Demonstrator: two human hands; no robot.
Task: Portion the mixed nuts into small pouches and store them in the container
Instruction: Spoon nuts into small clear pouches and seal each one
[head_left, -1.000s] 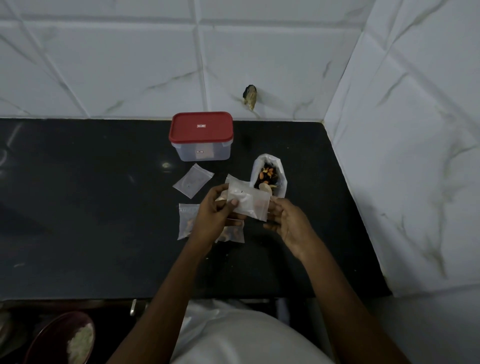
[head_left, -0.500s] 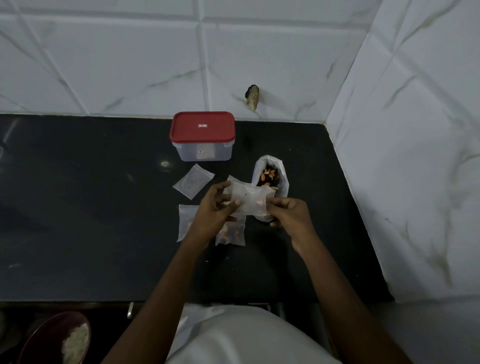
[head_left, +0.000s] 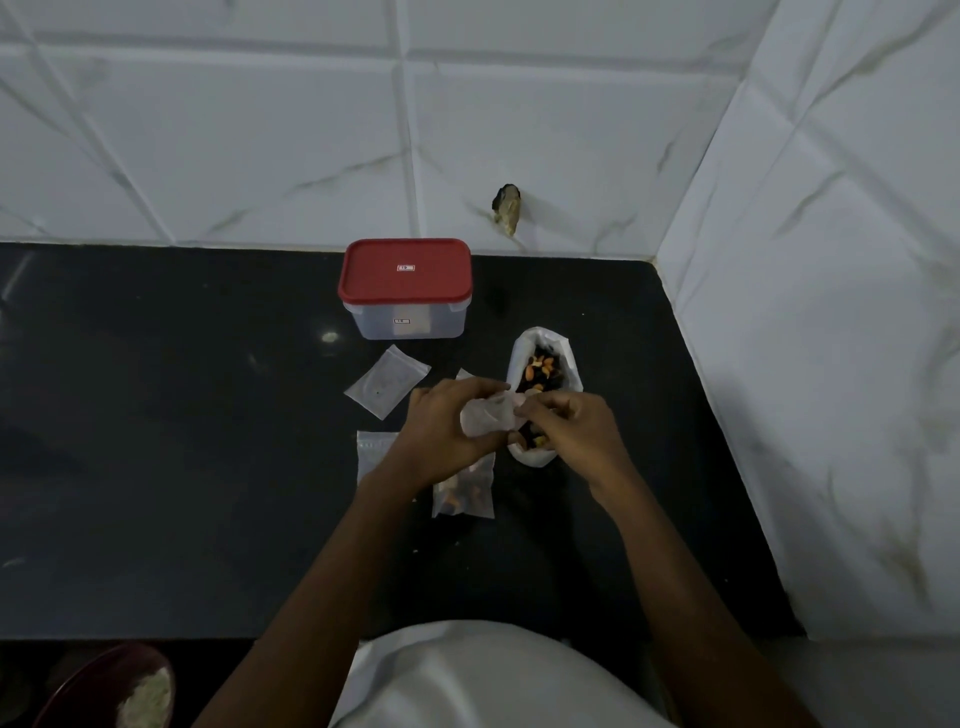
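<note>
- Here, a black bench (head_left: 156, 467) runs under white marble-look wall tiles (head_left: 260, 130) and meets a side wall at its far right corner.
- A clear plastic container (head_left: 410, 322) stands at the bench's far edge, near the middle, with its red lid (head_left: 405, 270) on.
- A white bag of mixed nuts (head_left: 563, 358) lies open toward the bench's right edge, nearer the person than the container, showing orange and dark pieces.
- The left hand (head_left: 441, 436) curls round a small pouch (head_left: 485, 421) and holds it just above the bag's near end.
- The right hand (head_left: 571, 431) pinches the same pouch at its right end, its fingers bunched over the bag.
- A filled pouch (head_left: 465, 493) lies flat on the bench below the left hand, partly under it.
- An empty pouch (head_left: 387, 382) lies tilted between the container and the left hand, apart from both.
- Another clear pouch (head_left: 375, 452) shows beside the left wrist; whether it holds anything I cannot tell.
- A dark bowl (head_left: 78, 680) of pale food sits below the bench's near edge, at the left.
</note>
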